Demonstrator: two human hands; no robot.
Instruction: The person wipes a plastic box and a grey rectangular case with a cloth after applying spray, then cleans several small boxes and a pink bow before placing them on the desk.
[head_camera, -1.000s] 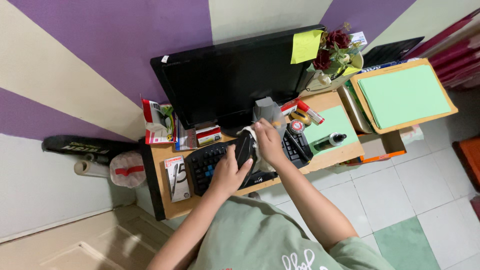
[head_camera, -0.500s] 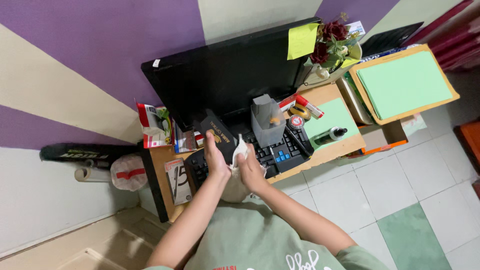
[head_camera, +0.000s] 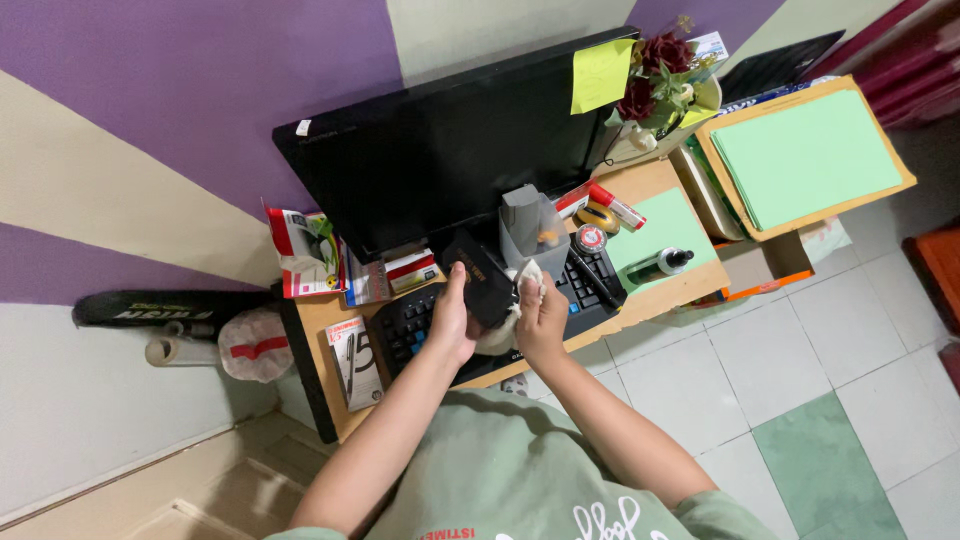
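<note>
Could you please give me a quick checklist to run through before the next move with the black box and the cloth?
1. Left hand grips the black box: ok.
2. Right hand holds the white cloth against the box: ok.
3. Box is lifted off the keyboard: ok.
4. Grey holder stands upright behind the hands: ok.
5. Box surface is clean: cannot tell.
6. Monitor is apart from the hands: ok.

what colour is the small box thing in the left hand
Black, with faint gold marking; the box sits in the left hand, seen best in the head view.
</note>
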